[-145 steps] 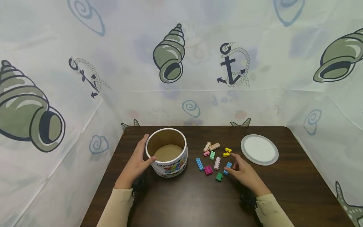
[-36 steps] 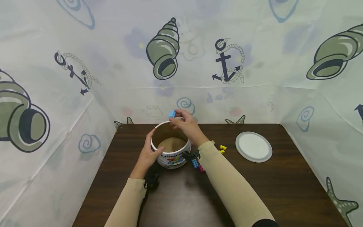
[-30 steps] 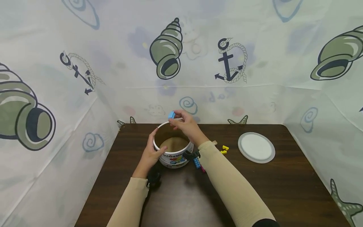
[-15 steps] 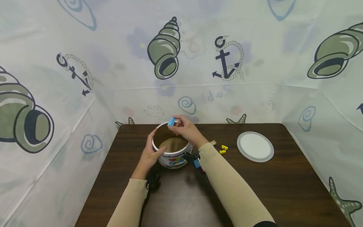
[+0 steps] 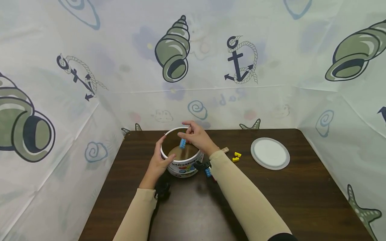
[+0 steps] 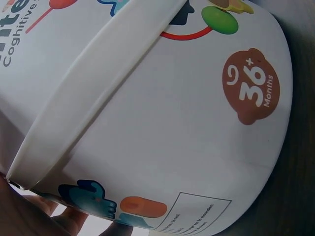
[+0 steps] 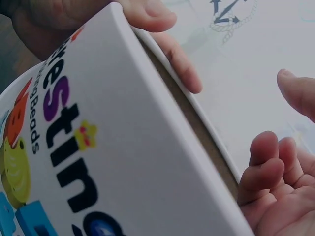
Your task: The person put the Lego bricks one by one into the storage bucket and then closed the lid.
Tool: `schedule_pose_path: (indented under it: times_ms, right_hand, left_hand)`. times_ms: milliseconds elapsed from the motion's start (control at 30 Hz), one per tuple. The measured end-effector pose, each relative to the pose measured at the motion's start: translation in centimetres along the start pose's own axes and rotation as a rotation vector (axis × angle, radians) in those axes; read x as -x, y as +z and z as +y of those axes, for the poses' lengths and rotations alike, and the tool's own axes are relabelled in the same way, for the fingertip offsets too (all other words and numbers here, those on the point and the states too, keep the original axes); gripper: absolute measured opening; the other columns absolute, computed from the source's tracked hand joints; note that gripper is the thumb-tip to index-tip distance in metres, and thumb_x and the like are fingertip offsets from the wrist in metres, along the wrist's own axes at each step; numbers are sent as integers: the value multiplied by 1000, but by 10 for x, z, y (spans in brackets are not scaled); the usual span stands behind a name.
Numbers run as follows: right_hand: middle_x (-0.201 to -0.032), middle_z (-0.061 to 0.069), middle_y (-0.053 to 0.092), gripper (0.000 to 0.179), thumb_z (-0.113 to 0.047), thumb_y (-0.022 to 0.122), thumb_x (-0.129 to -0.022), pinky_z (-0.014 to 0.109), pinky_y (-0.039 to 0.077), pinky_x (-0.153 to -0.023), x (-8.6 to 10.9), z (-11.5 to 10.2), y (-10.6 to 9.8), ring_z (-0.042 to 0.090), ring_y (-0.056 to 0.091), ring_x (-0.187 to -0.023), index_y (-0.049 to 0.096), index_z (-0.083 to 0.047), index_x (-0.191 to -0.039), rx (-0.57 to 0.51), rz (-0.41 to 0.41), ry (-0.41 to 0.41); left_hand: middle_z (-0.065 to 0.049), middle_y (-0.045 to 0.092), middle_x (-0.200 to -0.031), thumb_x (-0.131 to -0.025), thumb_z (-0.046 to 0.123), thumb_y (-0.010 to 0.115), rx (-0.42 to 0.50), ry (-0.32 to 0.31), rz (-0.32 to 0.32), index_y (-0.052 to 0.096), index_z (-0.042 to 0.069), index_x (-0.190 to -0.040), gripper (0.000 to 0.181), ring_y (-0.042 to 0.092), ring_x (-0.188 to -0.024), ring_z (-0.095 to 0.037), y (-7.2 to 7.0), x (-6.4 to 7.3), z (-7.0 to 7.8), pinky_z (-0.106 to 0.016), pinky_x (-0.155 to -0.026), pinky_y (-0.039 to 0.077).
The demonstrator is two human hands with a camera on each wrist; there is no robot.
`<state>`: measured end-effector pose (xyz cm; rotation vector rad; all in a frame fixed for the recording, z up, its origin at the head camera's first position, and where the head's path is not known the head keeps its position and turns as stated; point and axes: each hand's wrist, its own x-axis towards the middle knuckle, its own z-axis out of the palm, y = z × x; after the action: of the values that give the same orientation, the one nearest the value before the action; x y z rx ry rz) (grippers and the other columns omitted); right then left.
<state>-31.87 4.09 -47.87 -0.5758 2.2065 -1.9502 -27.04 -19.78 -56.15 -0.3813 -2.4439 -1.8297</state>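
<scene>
A round white bucket (image 5: pixel 182 167) with coloured print stands on the dark wooden table, its mouth tipped slightly toward me. My left hand (image 5: pixel 159 163) grips its left side, with the thumb over the rim. Above the mouth is my right hand (image 5: pixel 199 139), thumb and fingers apart. A blue toy brick (image 5: pixel 182 143) hangs in the air just below those fingertips, over the bucket's inside. In the right wrist view, nothing lies between the right thumb and fingers (image 7: pixel 266 172). Printed bucket wall (image 6: pixel 187 123) fills the left wrist view.
A round white lid (image 5: pixel 270 153) lies at the right of the table (image 5: pixel 301 201). Two yellow bricks (image 5: pixel 237 155) and a tan brick (image 5: pixel 225 150) lie beside the right sleeve. Another blue brick (image 5: pixel 208 172) shows partly under the right wrist; the sleeve hides others.
My right hand picked the blue brick from the table's pile and brought it over the bucket. Its fingers have now parted and the brick has dropped below them. The left hand stays on the bucket.
</scene>
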Motion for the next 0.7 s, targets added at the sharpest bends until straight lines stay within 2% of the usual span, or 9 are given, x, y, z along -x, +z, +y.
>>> schedule_pose_path:
  times_ms: [167,367,533,700]
  right_hand:
    - [-90,3,56,49,-32,76,-104,33,53,-75,2,2,-1,21,59,-75,61,-19,-149,2,5,-53]
    - [-87,4,58,23,-25,72,-107,29,51,-69,10,1,-3,19,60,-76,70,-11,-125,-92,38,-119]
    - [-94,12,61,19,-23,71,-107,25,54,-71,24,-2,-7,27,61,-81,70,-8,-118,-111,53,-156]
    - [-99,20,62,18,-25,71,-107,30,57,-77,41,-7,-23,27,63,-84,71,-11,-118,-49,56,-148]
  left_hand:
    - [-15,31,-174,-96,32,81,8,-8,6,23,39,-171,95,42,-150,-52,1,0,-1,-72,-120,37]
    - [-14,31,-175,-96,32,81,12,-13,13,22,37,-172,96,42,-152,-48,2,-1,-1,-72,-122,34]
    - [-16,30,-176,-96,31,81,15,-2,14,22,34,-172,97,40,-153,-49,2,-2,-2,-74,-123,32]
    - [-18,29,-176,-96,26,81,28,11,17,22,34,-172,96,37,-154,-51,4,-2,0,-73,-123,31]
